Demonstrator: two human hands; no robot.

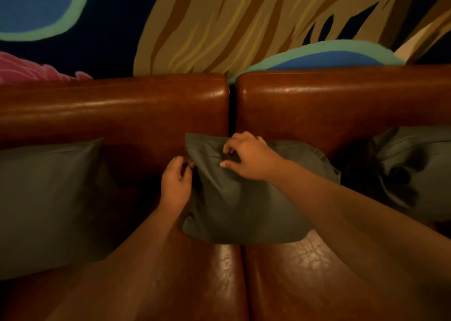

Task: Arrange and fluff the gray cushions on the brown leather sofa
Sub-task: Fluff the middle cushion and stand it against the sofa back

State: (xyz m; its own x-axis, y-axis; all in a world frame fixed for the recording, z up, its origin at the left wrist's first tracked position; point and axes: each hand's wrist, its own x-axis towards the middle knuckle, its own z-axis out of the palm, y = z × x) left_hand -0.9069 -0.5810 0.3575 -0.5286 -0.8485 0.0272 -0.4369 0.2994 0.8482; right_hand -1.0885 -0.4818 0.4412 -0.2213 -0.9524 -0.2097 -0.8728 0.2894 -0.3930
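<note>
At the sofa's front edge: your two bare forearms reach in over the brown leather sofa (288,272), crossing the seam between its two seat cushions.
Left hand: your left hand (176,181) sits at the left edge of the middle gray cushion (244,206); its fingers are curled in and pinch the fabric at that edge.
Right hand: your right hand (246,157) rests on the upper front of the same cushion, fingers bent, thumb and fingertips gathering a fold of the cover near the top edge.
Middle gray cushion: it stands tilted on the seat, straddling the seam, with its top leaning against the backrest where the two back sections meet; the cover is wrinkled under your grip.
Left gray cushion: the left gray cushion (48,198) leans on the left back section, well apart from the middle one, and runs out past the left edge of view.
Right gray cushion: the right gray cushion (412,172) is slumped and creased against the right back section, near the middle cushion's right corner.
Backrest: two glossy leather sections with a dark gap between them.
Behind the sofa: a painted wall mural (219,23) in tan, blue, teal and pink on a dark ground.
</note>
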